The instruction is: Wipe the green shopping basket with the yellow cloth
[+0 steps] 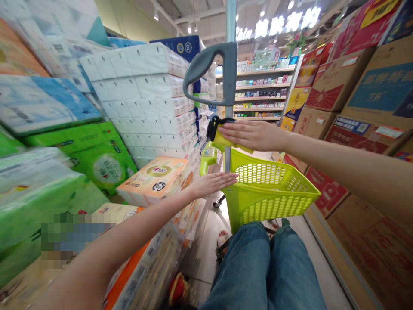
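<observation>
A lime-green wheeled shopping basket (274, 202) stands in front of my knees, with a grey pull handle (213, 69) on a metal pole rising from it. My right hand (253, 134) lies flat, fingers stretched, on the basket's yellow folded carry handle (222, 142) by the pole. My left hand (213, 183) is open, fingers straight, its tips touching the basket's near-left corner. Nothing shows inside the basket.
Stacked tissue and paper packs (145, 94) fill the left side, an orange-white pack (155, 178) nearest my left hand. Cardboard cartons (355, 112) line the right. Store shelves (261, 90) stand ahead. My jeans-clad legs (264, 267) are below, over a narrow tiled aisle.
</observation>
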Tool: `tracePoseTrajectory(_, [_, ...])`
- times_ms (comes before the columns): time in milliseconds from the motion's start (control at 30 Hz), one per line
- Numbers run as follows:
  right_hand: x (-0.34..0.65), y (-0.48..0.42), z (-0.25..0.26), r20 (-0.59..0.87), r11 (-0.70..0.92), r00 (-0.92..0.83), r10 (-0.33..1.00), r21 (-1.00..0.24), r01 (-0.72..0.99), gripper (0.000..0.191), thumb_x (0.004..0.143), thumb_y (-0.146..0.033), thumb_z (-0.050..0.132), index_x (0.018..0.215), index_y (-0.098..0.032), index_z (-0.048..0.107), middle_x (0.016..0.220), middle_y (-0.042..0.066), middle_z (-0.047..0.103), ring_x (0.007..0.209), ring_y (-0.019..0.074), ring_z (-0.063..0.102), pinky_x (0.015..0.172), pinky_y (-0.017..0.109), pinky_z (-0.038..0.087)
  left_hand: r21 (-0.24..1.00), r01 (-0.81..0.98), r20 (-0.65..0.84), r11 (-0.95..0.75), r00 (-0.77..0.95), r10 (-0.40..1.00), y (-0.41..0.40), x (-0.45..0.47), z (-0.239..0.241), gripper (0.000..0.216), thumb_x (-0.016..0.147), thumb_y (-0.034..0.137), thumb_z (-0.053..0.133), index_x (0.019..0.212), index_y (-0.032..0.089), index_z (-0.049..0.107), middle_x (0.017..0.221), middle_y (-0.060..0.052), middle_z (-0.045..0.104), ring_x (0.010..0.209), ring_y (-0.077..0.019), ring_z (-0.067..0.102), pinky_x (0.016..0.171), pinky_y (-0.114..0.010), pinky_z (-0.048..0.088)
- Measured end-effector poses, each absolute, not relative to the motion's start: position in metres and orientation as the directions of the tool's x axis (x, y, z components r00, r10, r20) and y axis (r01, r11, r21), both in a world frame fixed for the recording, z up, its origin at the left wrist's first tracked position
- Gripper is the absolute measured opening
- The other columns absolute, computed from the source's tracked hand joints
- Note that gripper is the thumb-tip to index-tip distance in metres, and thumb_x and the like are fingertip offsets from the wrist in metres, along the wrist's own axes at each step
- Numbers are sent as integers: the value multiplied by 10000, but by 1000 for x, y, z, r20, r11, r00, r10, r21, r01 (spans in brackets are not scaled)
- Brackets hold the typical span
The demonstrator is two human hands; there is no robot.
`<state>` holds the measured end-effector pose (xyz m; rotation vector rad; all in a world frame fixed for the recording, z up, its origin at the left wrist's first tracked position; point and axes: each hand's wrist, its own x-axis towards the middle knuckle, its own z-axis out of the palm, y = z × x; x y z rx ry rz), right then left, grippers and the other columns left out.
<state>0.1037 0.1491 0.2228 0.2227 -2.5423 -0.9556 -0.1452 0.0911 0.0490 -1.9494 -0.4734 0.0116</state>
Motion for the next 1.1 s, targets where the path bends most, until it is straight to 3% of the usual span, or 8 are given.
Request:
tracePoseTrajectory(233, [102, 149, 150, 238, 744, -901, -363, 656, -126, 565, 970, -171, 466, 1513, -131, 317, 1508, 78, 460, 1430, 154, 366, 1176, 315, 369, -873, 369, 226, -319, 885, 406, 92, -143, 38, 646, 918, 31, 403, 1531, 164, 248, 1644, -31, 82, 1494, -91, 159, 1199, -218, 260])
tracePoseTrajectory(400, [105, 158, 185, 101, 723, -920, -379, 653, -227, 576, 981, -170, 420, 1536, -168, 266, 1561, 43, 383, 1457, 142, 304, 1215, 314, 298, -887, 391, 275, -246, 875, 398, 88, -140, 35, 650, 915, 27, 403, 1531, 158, 248, 1647, -32, 64, 1502, -112, 130, 1204, -241, 260])
tracePoseTrajectory(600, [108, 155, 263, 256, 723, -927, -275, 690, -25, 607, 996, -119, 346, 1556, -247, 151, 1602, 8, 298, 1459, 166, 286, 1221, 381, 251, -874, 429, 318, -230, 861, 398, 85, -136, 33, 646, 914, 50, 422, 1529, 166, 264, 1646, -36, 99, 1499, -116, 149, 1199, -241, 269])
tracePoseTrajectory(700, [105, 154, 258, 337, 721, -898, -281, 692, 34, 627, 997, -110, 355, 1559, -229, 106, 1595, 35, 309, 1467, 169, 263, 1211, 410, 268, -872, 451, 346, -190, 843, 412, 84, -133, 28, 632, 916, 54, 414, 1524, 168, 282, 1638, -33, 152, 1487, -108, 208, 1191, -233, 287])
tracePoseTrajectory(800, [104, 154, 221, 382, 752, -877, -292, 658, 36, 642, 986, -107, 386, 1561, -210, 118, 1572, 51, 354, 1462, 151, 282, 1206, 372, 293, -869, 466, 363, -165, 828, 427, 82, -132, 23, 629, 915, 55, 407, 1523, 169, 288, 1636, -29, 168, 1480, -112, 235, 1187, -232, 296])
tracePoseTrajectory(967, [104, 159, 155, 210, 761, -901, -381, 625, -176, 565, 978, -165, 432, 1527, -200, 301, 1512, 48, 454, 1426, 140, 367, 1191, 309, 347, -875, 452, 338, -170, 824, 454, 82, -132, 21, 621, 920, 39, 359, 1517, 202, 305, 1618, 11, 235, 1450, -77, 304, 1143, -210, 365])
tracePoseTrajectory(1100, [105, 166, 162, 64, 724, -905, -420, 625, -292, 527, 987, -170, 410, 1510, -174, 341, 1529, 49, 432, 1437, 140, 341, 1211, 295, 315, -881, 442, 319, -166, 816, 483, 82, -132, 23, 682, 882, -3, 360, 1525, 212, 285, 1620, 24, 222, 1445, -64, 309, 1124, -190, 386])
